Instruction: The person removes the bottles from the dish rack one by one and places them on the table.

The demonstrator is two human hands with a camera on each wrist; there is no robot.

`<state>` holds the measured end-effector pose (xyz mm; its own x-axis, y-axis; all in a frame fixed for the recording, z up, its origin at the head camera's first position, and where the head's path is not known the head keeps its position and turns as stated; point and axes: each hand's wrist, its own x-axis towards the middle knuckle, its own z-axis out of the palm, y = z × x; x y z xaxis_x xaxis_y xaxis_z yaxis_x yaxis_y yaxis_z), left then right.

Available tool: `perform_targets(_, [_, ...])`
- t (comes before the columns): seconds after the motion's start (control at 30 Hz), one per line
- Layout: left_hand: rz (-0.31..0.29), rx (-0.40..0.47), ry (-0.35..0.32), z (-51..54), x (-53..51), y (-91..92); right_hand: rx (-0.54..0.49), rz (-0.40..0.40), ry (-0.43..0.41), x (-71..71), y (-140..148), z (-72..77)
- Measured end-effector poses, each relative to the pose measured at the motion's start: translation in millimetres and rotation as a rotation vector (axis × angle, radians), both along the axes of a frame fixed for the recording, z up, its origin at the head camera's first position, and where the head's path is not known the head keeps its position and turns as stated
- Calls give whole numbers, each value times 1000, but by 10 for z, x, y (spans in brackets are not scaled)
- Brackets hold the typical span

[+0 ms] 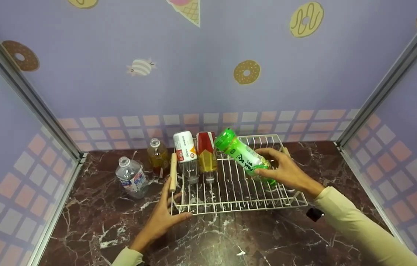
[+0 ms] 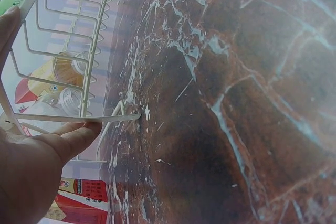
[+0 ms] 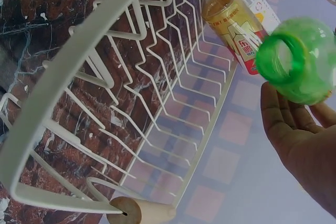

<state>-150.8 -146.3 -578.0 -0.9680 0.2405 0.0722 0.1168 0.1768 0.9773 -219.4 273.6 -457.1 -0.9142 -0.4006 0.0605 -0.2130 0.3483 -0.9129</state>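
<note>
Toward the left back corner of the surface [image 1: 97, 221], I have a clear bottle [image 1: 133, 181] and, just beyond it and nearer the back edge, an amber bottle [image 1: 158, 157]; both stand upright outside the wire rack [image 1: 238, 210], so I count them as not yet dealt with. To their right, the left hand [image 1: 166, 210] grips the rack's left front corner, thumb along the front rail, fingers behind the end wires.

Inside the rack's left part, the white-labelled bottle [image 1: 185, 147] and the red and yellow bottle [image 1: 206, 153] sit side by side, bases up and back, necks low and forward. I take those two as done, which puts the work about midway.

Farther right, over the rack and toward the surface's back edge, the green bottle [image 1: 245, 157] is the one in progress. Its long axis slants from a raised back-left end, which I read as the base, down to the front right, where its open neck seems to face. I can't tell whether it touches the wires. The right hand [image 1: 284, 170] pinches its lower half between thumb and fingers.
</note>
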Motion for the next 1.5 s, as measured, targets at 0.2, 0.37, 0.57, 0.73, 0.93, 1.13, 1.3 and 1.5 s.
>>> perform_targets(0.2, [-14,29,-9,-8,-6,-2,13,-20,85,16,-9,-7])
perform_targets(0.37, [-10,27,-8,-4,-1,-2,14,-17,86,37,-18,-15])
perform_targets(0.57, [-5,18,-13,4,15,4,-1,-8,84,60,-13,-13])
perform_targets(0.73, [-1,6,-9,-1,21,0,16,-12,118,60,-1,-16])
perform_targets(0.93, [2,6,-13,-1,24,-1,25,-16,141,66,-1,-14])
perform_targets(1.13, [-1,-17,1,-18,24,-8,9,15,137,76,-8,-10])
perform_targets(1.3, [2,-32,4,-12,4,-16,64,11,219,75,-3,-17])
perform_targets(1.5, [-12,-41,-1,11,-7,-13,96,9,237,90,4,-23])
